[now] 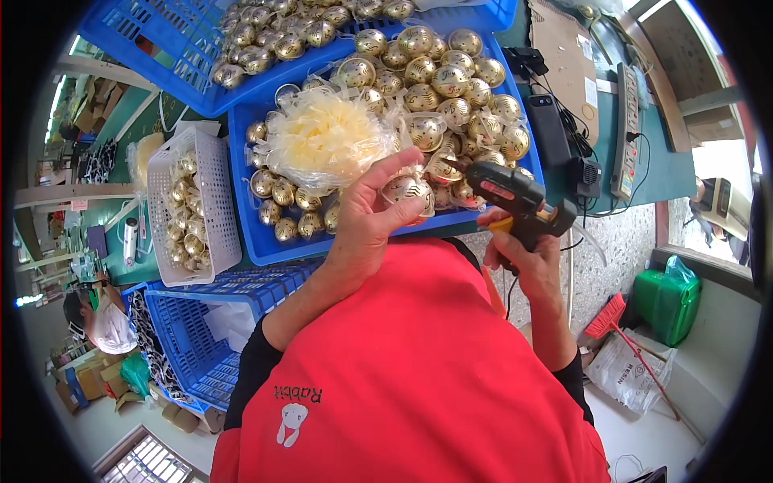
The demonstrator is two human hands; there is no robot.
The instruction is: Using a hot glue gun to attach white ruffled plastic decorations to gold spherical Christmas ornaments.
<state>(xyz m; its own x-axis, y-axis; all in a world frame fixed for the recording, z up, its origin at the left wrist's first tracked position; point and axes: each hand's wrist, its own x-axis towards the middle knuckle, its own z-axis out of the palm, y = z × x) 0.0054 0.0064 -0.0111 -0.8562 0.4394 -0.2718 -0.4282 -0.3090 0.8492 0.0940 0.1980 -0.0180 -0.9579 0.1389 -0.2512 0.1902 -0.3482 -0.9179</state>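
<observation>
My left hand is closed around a shiny gold ball with dark wavy lines, held between thumb and fingers at the near edge of a blue tray. In my right hand is a black hot glue gun with a yellow trigger. Its nozzle points left, just above and right of the held ball. Beyond my hands, many similar gold balls fill the tray, some with clear film about them. A clear plastic bag of pale yellow strips lies on the balls left of centre.
Behind the tray, a blue basket holds more balls. A white basket of balls stands left, above blue crates. At right are a power strip, a black adapter and cords. A person is far left; a broom leans lower right.
</observation>
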